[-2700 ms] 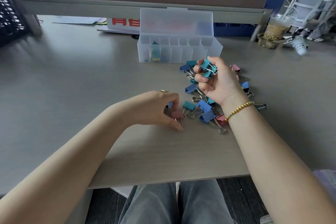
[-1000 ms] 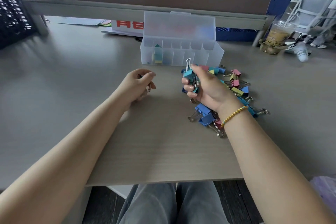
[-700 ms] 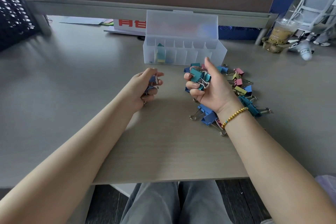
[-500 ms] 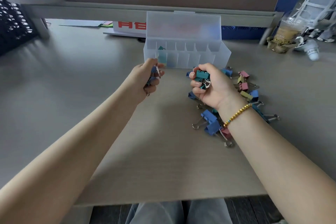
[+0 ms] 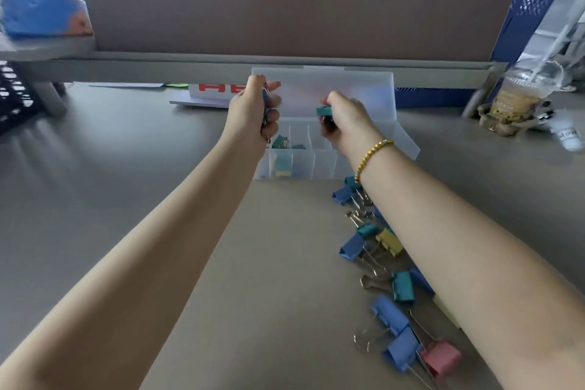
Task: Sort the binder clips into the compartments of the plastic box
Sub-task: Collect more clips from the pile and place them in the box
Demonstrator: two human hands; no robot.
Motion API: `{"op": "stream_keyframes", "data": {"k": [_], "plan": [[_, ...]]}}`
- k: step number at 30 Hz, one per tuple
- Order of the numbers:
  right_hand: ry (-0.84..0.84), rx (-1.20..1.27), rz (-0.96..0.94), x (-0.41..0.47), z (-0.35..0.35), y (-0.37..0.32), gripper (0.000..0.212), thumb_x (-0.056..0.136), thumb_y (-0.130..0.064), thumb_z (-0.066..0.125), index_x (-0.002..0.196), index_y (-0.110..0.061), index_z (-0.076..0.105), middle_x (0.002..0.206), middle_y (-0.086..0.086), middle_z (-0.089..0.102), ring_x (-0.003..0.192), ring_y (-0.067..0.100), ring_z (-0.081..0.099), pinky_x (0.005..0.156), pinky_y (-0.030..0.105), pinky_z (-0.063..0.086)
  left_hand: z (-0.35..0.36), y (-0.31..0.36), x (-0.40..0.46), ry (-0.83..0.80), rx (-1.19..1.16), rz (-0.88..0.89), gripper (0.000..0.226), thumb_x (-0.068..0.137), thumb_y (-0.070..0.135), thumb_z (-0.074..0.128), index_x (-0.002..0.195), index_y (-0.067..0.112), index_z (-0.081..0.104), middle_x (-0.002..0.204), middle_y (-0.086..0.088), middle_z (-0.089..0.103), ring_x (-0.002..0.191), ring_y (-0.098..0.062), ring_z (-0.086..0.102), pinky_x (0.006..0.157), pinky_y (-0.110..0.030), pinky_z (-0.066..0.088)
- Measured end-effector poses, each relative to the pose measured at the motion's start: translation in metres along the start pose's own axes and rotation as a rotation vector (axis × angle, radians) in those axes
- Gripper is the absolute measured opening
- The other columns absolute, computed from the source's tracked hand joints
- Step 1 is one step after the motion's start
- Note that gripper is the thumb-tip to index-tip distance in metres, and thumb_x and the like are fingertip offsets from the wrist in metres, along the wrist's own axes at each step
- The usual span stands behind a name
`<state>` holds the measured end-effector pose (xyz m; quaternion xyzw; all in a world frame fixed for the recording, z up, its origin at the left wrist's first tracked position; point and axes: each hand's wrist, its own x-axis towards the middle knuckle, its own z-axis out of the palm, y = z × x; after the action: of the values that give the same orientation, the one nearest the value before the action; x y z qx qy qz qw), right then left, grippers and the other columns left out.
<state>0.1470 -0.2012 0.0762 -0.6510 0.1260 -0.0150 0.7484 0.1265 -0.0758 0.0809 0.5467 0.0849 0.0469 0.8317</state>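
The clear plastic box (image 5: 323, 165) stands open on the desk, its lid upright behind it. Both hands hover over its compartments. My left hand (image 5: 256, 111) grips a few binder clips; wire handles stick out between its fingers. My right hand (image 5: 343, 122) grips teal binder clips (image 5: 323, 111), one showing at the fingertips. A teal clip (image 5: 279, 142) lies in a left compartment, with a yellowish one (image 5: 282, 170) in the front row. A loose pile of blue, teal, yellow and pink clips (image 5: 389, 266) lies on the desk under my right forearm.
A drink cup (image 5: 514, 104) stands at the back right. Papers with red print (image 5: 215, 93) lie behind the box. A grey shelf rail and brown partition close off the back. A black basket (image 5: 12, 98) sits at the far left.
Both hands have risen from the desk and moved forward over the box, still holding their clips. The camera has leaned closer to the box.
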Motion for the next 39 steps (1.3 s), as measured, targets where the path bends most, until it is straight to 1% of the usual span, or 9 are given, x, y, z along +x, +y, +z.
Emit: {"op": "stream_keyframes", "data": {"k": [4,8,10,14,21,27,33,36,39], "plan": [[-0.056,-0.288,-0.050,0.026,0.021,0.008,0.010,0.094,-0.012,0.040,0.086,-0.010,0.046,0.072,0.005,0.045,0.058,0.013,0.043,0.050,0.020,0.037,0.002,0.005,0.020,0.004,-0.051,-0.007,0.024,0.093,0.023,0.037,0.086,0.014,0.058,0.063,0.002,0.041,0.036,-0.006,0.027,0.032,-0.015,0.018],[-0.210,-0.828,-0.224,0.041,0.034,0.016,0.034,0.091,-0.002,0.036,0.059,-0.012,0.036,0.061,0.003,0.038,0.053,0.012,0.035,0.048,0.022,0.029,-0.002,0.002,0.032,-0.017,-0.092,0.002,0.025,0.094,0.024,0.037,0.085,0.014,0.058,0.061,0.003,0.040,0.034,-0.005,0.027,0.033,-0.014,0.018],[-0.243,-1.038,-0.251,0.045,0.039,0.020,0.036,0.090,-0.001,0.035,0.056,-0.012,0.031,0.059,0.003,0.035,0.052,0.013,0.031,0.046,0.024,0.027,-0.003,-0.004,0.037,0.002,-0.067,0.015,0.026,0.094,0.024,0.037,0.086,0.014,0.059,0.061,0.002,0.042,0.034,-0.005,0.028,0.033,-0.014,0.018],[-0.251,-1.265,-0.262,0.050,0.043,0.021,0.037,0.092,-0.007,0.038,0.057,-0.012,0.029,0.060,0.003,0.032,0.052,0.013,0.031,0.045,0.025,0.025,-0.003,-0.012,0.041,0.006,-0.015,0.017,0.026,0.094,0.024,0.038,0.089,0.013,0.060,0.062,0.001,0.044,0.035,-0.006,0.030,0.033,-0.013,0.019],[-0.249,-1.359,-0.225,0.050,0.043,0.015,0.040,0.094,-0.010,0.040,0.058,-0.015,0.025,0.060,0.003,0.026,0.050,0.015,0.026,0.043,0.025,0.022,-0.008,-0.013,0.042,-0.004,-0.010,-0.007,0.026,0.094,0.024,0.036,0.088,0.012,0.059,0.062,0.000,0.043,0.036,-0.006,0.027,0.034,-0.014,0.018],[-0.178,-1.211,-0.282,0.048,0.035,0.019,0.036,0.093,-0.010,0.044,0.058,-0.012,0.036,0.059,0.002,0.035,0.051,0.013,0.034,0.044,0.023,0.028,-0.008,-0.010,0.040,-0.007,-0.029,-0.018,0.026,0.095,0.024,0.036,0.089,0.012,0.058,0.064,0.000,0.043,0.034,-0.005,0.028,0.033,-0.013,0.019],[-0.185,-1.150,-0.214,0.051,0.035,0.014,0.022,0.090,-0.007,0.048,0.069,-0.007,0.052,0.067,0.008,0.049,0.065,0.022,0.050,0.056,0.024,0.041,-0.009,-0.010,0.043,-0.016,-0.038,-0.028,0.027,0.096,0.027,0.036,0.086,0.013,0.058,0.064,0.000,0.043,0.033,-0.005,0.029,0.033,-0.013,0.019],[-0.174,-1.050,-0.211,0.054,0.029,0.012,0.021,0.092,-0.011,0.051,0.096,0.004,0.064,0.088,0.020,0.065,0.078,0.025,0.061,0.076,0.035,0.054,-0.009,-0.010,0.044,-0.019,-0.037,-0.040,0.027,0.096,0.025,0.035,0.086,0.013,0.057,0.064,0.000,0.043,0.033,-0.005,0.028,0.034,-0.013,0.017],[-0.164,-0.944,-0.245,0.052,0.026,0.012,0.031,0.097,-0.027,0.047,0.075,-0.005,0.055,0.083,0.017,0.065,0.068,0.023,0.062,0.073,0.033,0.054,-0.009,-0.009,0.045,-0.017,-0.035,-0.048,0.026,0.095,0.025,0.036,0.086,0.013,0.058,0.064,0.000,0.044,0.034,-0.005,0.029,0.033,-0.013,0.018]]}}
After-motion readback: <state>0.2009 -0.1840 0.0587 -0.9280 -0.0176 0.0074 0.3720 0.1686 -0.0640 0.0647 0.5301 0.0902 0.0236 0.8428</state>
